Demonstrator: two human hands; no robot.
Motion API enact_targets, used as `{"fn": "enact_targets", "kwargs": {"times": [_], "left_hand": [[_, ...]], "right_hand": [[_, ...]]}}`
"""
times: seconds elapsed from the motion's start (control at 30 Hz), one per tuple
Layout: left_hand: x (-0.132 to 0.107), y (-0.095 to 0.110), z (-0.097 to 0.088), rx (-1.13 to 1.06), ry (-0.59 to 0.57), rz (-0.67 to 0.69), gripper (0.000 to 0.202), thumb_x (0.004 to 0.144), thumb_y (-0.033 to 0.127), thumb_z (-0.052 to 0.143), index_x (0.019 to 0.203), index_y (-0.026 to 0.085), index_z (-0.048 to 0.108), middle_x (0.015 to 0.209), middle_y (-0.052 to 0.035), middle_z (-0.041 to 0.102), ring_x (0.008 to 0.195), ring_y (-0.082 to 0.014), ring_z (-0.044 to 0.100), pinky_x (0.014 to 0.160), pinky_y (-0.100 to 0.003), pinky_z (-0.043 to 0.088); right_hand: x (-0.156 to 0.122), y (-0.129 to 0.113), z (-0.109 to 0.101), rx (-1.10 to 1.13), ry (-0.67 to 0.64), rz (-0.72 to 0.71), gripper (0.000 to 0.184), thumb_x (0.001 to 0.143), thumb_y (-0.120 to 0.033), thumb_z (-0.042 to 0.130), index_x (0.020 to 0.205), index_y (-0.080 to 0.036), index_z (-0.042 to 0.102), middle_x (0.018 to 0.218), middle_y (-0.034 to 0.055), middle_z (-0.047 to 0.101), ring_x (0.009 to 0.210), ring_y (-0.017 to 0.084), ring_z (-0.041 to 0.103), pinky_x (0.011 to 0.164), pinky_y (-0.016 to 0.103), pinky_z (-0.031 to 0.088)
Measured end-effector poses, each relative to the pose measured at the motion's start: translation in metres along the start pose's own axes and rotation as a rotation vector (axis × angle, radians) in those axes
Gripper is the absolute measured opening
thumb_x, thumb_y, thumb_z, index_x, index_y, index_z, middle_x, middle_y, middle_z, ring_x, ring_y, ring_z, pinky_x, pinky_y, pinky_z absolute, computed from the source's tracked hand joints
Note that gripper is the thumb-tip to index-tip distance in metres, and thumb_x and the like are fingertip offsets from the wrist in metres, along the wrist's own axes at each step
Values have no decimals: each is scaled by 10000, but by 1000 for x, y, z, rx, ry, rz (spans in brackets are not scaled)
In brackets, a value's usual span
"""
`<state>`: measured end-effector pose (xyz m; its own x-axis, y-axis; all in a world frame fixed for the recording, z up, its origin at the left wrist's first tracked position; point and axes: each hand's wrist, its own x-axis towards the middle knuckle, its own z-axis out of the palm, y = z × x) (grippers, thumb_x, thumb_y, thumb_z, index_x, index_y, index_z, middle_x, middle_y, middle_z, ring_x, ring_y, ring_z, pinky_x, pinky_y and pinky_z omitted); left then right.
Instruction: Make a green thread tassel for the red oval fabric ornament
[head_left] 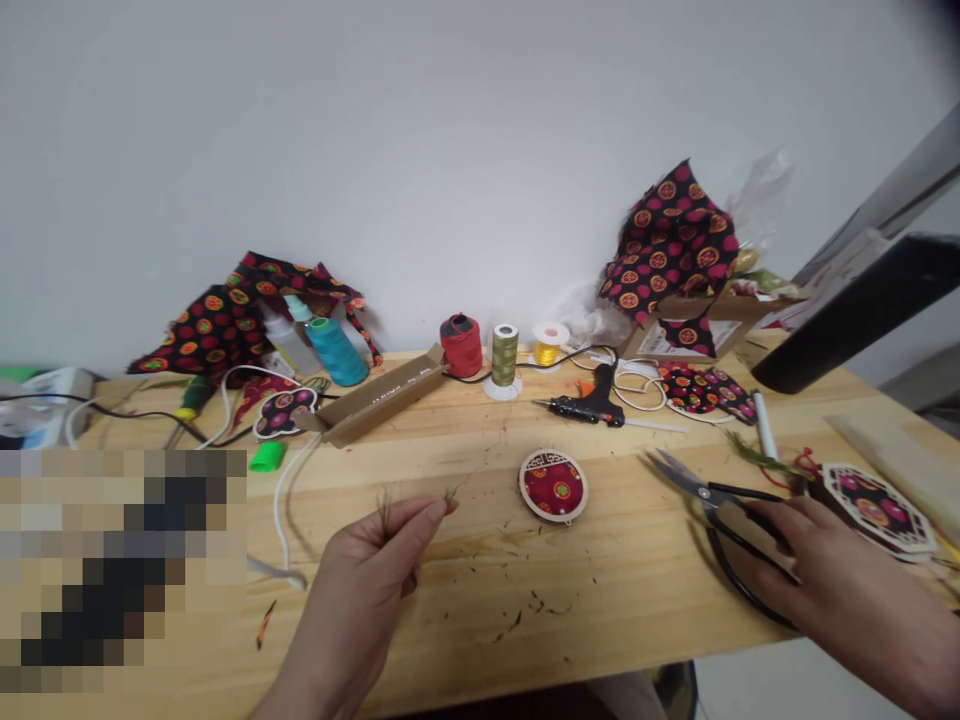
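Observation:
My left hand hovers over the wooden table, its thumb and fingers pinched on a small tuft of olive-green thread. My right hand rests at the right on the black scissors, fingers laid over the handles; the blades are parted and point left. Between my hands lies a round red fabric ornament with a white rim. Just beyond my right hand sits an octagonal ornament with red and green cord.
At the back stand spools of red, olive, yellow and teal thread, a black glue gun, a cardboard strip, patterned fabric heaps, and white cord. A dark bar juts in at right.

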<state>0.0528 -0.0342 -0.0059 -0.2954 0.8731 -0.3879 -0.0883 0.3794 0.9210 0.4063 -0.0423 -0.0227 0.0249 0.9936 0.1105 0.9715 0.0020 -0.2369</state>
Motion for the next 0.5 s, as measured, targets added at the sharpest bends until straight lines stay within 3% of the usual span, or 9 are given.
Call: {"fn": "enact_targets", "kwargs": {"times": [0.07, 0.13, 0.2, 0.27, 0.5], "left_hand": [[0, 1, 0, 15, 2, 2, 290, 583, 412, 764, 721, 158, 761, 441, 45, 496, 422, -77, 301, 410, -203, 213], [-1, 0, 1, 12, -6, -10, 300, 578, 422, 766, 722, 158, 762, 431, 49, 482, 419, -73, 289, 406, -198, 203], [-2, 0, 2, -1, -16, -26, 308, 575, 429, 769, 719, 157, 762, 422, 56, 460, 418, -68, 279, 402, -191, 196], [-3, 1, 2, -11, -14, -29, 307, 569, 428, 776, 711, 156, 762, 424, 54, 465, 418, -65, 285, 398, -185, 201], [-7, 8, -1, 6, 16, -23, 317, 528, 423, 797, 682, 148, 763, 423, 41, 506, 414, -61, 308, 386, -175, 225]], "right_hand": [[-3, -18, -10, 225, -65, 69, 205, 683, -339, 589, 849, -224, 619, 839, 137, 650, 746, 290, 635, 645, 398, 513], [-9, -38, -14, 568, -212, 83, 294, 696, -395, 619, 926, -214, 597, 844, 107, 648, 779, 269, 630, 645, 361, 524], [-16, -60, -13, 877, -393, 32, 434, 698, -495, 636, 1007, -195, 582, 856, 105, 640, 772, 248, 618, 616, 324, 522], [-22, -80, -8, 1051, -506, -32, 524, 737, -615, 551, 1022, -177, 590, 853, 107, 627, 711, 213, 596, 585, 301, 506], [-12, -128, 6, 1066, -946, -190, 782, 760, -793, 212, 898, -140, 618, 673, 32, 540, 535, 103, 506, 465, 192, 409]]}}
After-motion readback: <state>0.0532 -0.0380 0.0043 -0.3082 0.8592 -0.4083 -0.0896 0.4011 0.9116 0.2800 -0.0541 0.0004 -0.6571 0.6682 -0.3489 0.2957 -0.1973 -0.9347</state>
